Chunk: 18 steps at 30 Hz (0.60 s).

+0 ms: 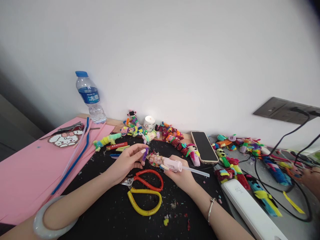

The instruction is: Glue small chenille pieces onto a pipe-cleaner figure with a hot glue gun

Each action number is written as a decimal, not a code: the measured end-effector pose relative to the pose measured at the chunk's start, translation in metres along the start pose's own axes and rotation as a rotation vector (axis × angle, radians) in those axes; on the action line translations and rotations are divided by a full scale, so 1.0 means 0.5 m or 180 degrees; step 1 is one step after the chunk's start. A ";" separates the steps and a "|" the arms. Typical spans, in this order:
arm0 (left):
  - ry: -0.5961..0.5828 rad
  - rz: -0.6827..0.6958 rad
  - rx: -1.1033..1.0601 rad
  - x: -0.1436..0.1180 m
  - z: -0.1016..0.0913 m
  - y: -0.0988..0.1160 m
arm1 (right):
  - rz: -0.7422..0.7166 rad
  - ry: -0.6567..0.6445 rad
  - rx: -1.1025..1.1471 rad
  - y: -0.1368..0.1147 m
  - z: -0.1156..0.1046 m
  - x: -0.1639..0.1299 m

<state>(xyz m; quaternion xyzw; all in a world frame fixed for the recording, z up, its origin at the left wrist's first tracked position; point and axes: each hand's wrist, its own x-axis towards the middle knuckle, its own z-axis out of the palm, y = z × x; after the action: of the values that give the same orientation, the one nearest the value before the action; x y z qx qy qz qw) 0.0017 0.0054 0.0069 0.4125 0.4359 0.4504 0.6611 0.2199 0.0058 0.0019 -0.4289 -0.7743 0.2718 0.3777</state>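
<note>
**Desk:** What are the hands doing on your feed?

**Me:** My right hand (180, 175) is wrapped around a small glue gun (172, 164), fingers closed on its pale body. A clear glue stick (197, 171) pokes out the back toward the right. The gun's tip points left at a little multicoloured craft piece (155, 159).

**Desk:** And the left?

**Me:** My left hand (126, 162) has thumb and forefinger pinched together on a short purple bit (145, 154), touching the left end of that craft piece. Both hands hover just above the black mat (107, 213) on the desk (117, 122).

**Desk:** What lies near them?

**Me:** Right under the hands I see scissors (143, 190) with one red loop and one yellow loop, blades pointing left. Behind the hands a row of fuzzy-wire figures (172, 135) runs along the wall, with a lit candle (149, 122) among them. A phone (204, 146) lies face up just right of the hands.

**Desk:** Farther out?

**Me:** A water bottle (90, 97) stands upright at the far left, beside pink sheets (27, 173) with long blue and pink fuzzy wires (75, 156) across them. A white power strip (250, 210) lies to the right, black cables (272, 186) looping near it. At the right edge I catch another person's hand (311, 178); I cannot tell what it holds.
</note>
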 end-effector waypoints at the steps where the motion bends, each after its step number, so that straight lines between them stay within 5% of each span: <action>1: -0.0001 -0.0001 0.0004 0.000 0.000 0.000 | 0.0004 0.0007 0.0012 0.001 0.000 0.000; 18: 0.0023 -0.0018 0.0063 -0.002 0.003 0.002 | 0.0179 0.0020 0.0073 0.012 0.001 -0.003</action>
<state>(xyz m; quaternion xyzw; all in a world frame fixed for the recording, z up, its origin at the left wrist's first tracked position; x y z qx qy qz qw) 0.0026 0.0044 0.0085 0.4161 0.4438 0.4457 0.6567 0.2227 0.0076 -0.0036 -0.4470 -0.7575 0.2899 0.3772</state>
